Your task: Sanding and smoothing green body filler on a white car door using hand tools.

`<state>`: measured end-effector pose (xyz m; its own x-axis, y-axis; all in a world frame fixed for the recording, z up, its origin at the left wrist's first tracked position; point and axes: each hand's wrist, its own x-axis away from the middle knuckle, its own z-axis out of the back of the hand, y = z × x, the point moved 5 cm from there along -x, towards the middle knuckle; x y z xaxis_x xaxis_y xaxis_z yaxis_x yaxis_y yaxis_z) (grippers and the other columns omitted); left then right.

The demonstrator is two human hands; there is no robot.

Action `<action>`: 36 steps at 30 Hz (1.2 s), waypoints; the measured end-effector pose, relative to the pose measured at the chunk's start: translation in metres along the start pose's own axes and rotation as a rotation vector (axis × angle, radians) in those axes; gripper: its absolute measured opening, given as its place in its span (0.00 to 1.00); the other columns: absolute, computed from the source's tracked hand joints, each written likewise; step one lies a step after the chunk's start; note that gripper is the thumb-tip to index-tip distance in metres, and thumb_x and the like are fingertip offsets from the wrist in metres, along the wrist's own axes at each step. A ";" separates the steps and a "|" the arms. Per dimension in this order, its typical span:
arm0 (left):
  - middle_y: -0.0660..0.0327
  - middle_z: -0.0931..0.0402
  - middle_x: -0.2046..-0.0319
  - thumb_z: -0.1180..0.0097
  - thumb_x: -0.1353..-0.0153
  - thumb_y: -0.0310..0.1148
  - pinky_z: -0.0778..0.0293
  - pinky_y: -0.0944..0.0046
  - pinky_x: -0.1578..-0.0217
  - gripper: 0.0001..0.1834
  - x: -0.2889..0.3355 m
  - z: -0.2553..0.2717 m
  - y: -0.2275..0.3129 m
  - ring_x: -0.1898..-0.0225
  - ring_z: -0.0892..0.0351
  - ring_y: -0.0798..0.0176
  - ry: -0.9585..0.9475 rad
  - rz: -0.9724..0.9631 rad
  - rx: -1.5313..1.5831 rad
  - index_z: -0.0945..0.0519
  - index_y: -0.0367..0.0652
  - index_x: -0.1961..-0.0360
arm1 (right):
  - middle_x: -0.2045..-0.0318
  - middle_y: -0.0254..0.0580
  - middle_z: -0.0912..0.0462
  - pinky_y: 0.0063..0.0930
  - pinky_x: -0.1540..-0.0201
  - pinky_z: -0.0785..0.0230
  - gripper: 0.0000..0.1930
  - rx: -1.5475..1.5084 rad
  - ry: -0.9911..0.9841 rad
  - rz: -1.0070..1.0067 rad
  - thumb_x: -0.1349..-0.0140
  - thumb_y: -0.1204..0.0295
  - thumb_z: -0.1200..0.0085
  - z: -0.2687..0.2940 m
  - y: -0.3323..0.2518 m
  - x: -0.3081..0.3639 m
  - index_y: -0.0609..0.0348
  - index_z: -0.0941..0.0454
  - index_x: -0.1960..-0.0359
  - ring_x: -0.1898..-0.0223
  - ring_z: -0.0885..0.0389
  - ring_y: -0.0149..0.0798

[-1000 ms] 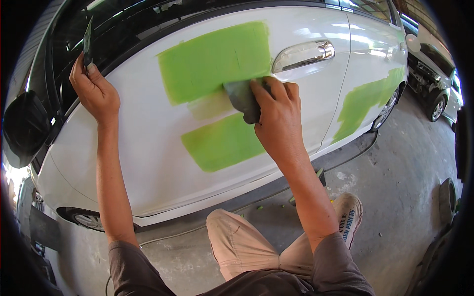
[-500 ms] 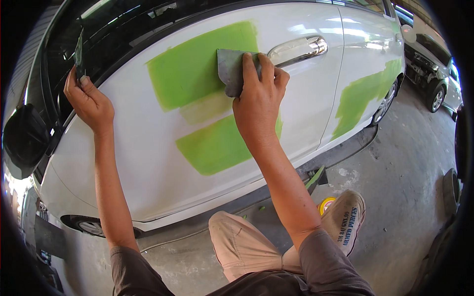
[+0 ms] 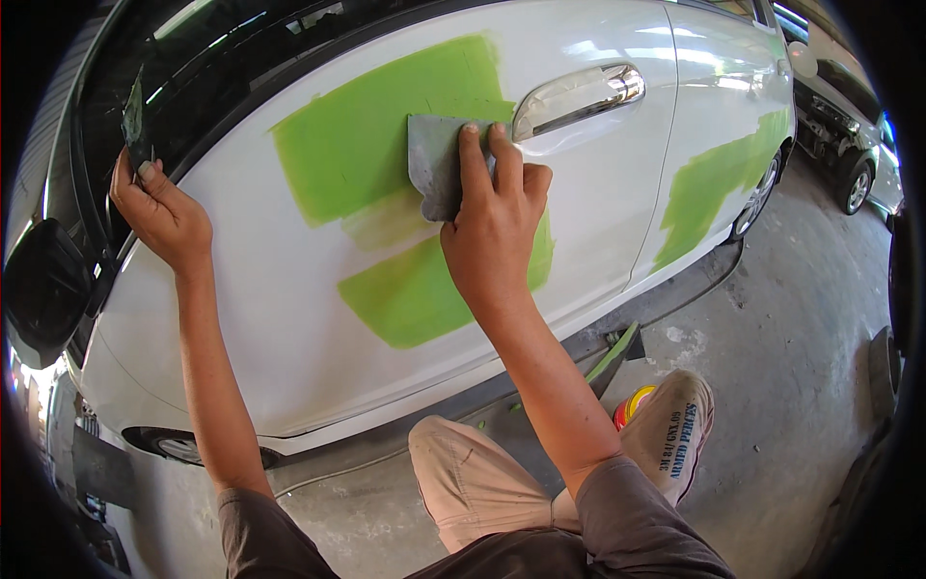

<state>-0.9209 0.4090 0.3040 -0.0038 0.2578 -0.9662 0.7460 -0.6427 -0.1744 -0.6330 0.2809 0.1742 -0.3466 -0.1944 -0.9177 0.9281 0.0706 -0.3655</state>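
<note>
My right hand (image 3: pixel 497 207) grips a flat grey putty spreader (image 3: pixel 436 164) with a notched lower edge. Its blade lies against the white car door (image 3: pixel 241 328), over the lower right of a large green filler patch (image 3: pixel 367 121) and left of the chrome door handle (image 3: pixel 622 89). Below that hand is a second green patch (image 3: pixel 400 299), partly hidden by my wrist. At the upper left, my left hand (image 3: pixel 164 222) pinches a thin, dark putty spreader (image 3: pixel 133 121) smeared with green; it is held upright in front of the dark window, seen nearly edge-on.
A black side mirror (image 3: pixel 48 294) juts out at the left. Beside my knee are a red and yellow tin (image 3: pixel 632 403) and a green-smeared board (image 3: pixel 614 359) low by the sill. A hose (image 3: pixel 709 289) runs along the concrete floor. Another car (image 3: pixel 854 159) stands at the far right.
My right hand and its spreader have moved down and slightly left across the green patch. My left hand, with the other spreader, has shifted left and a little down.
</note>
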 end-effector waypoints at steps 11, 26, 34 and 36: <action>0.41 0.30 0.42 0.57 0.17 0.33 0.10 0.59 0.48 0.21 0.000 0.001 -0.008 0.50 0.14 0.50 -0.013 -0.085 -0.062 0.30 0.24 0.36 | 0.39 0.41 0.23 0.49 0.46 0.33 0.31 0.083 0.062 0.096 0.53 0.86 0.40 0.023 0.000 -0.026 0.58 0.18 0.41 0.45 0.30 0.55; 0.42 0.30 0.42 0.57 0.17 0.33 0.09 0.61 0.50 0.20 -0.002 0.001 0.001 0.51 0.15 0.52 -0.010 -0.118 -0.084 0.29 0.25 0.37 | 0.48 0.44 0.19 0.46 0.49 0.31 0.25 0.068 -0.112 0.095 0.48 0.86 0.42 0.027 0.002 -0.012 0.63 0.16 0.45 0.50 0.30 0.54; 0.42 0.29 0.42 0.56 0.17 0.32 0.10 0.61 0.50 0.20 -0.002 0.000 -0.002 0.50 0.15 0.51 -0.012 -0.106 -0.056 0.29 0.26 0.36 | 0.40 0.45 0.22 0.45 0.49 0.32 0.31 0.073 0.011 0.112 0.53 0.87 0.40 0.030 -0.006 -0.012 0.60 0.17 0.42 0.47 0.29 0.56; 0.42 0.29 0.41 0.56 0.17 0.32 0.10 0.61 0.50 0.20 0.000 0.000 -0.003 0.50 0.15 0.51 -0.015 -0.107 -0.060 0.29 0.26 0.36 | 0.37 0.46 0.23 0.46 0.51 0.32 0.33 0.113 0.068 0.069 0.54 0.88 0.40 0.021 -0.004 -0.017 0.59 0.18 0.41 0.46 0.29 0.56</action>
<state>-0.9232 0.4105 0.3048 -0.0949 0.3115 -0.9455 0.7794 -0.5677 -0.2653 -0.6283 0.2634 0.1946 -0.2859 -0.1258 -0.9500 0.9582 -0.0293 -0.2845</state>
